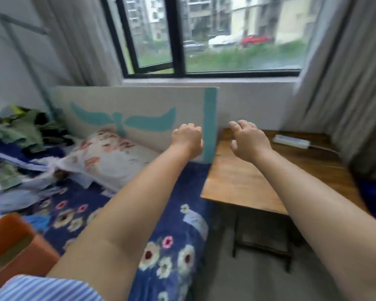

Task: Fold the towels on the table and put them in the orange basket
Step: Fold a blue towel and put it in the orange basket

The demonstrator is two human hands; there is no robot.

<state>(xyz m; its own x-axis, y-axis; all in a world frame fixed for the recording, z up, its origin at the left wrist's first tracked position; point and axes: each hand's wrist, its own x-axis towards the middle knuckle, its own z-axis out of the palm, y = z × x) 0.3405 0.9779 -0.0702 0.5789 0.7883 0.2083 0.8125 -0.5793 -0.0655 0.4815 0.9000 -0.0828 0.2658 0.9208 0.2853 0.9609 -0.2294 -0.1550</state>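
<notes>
1. Bedroom corner by a window (pixel 237 33): wooden worktop (pixel 243 177) sits right of a bed (pixel 172 246) with a blue floral cover. We see no towel on the worktop; only a white power strip (pixel 291 141) lies at its far right.
2. Towel candidates: the mixed cloth heap (pixel 24 135) at the bed's far left, green and blue pieces tangled. We can't tell which are towels; blur hides detail.
3. Handling, our guess: light, limp, non-slip, nothing fragile. Cloth will drape and snag on its neighbours, so we'd pinch two corners of one edge and lift clear before spreading.
4. Orange basket (pixel 13 244) is at lower left, near the bed edge, partly cut off by the frame.
5. Our left hand (pixel 187 137) is loosely curled, our right hand (pixel 248 140) has fingers spread; both held out over the worktop's far end, apart, gripping nothing.
6. Edges: a board with a teal pattern (pixel 139 109) stands on the bed's far side and ends just beside the worktop's left edge. Curtain (pixel 345 83) hangs at the right.
7. Room: the worktop gives a bare folding area; reaching the heap means crossing the pillow (pixel 109 157).
</notes>
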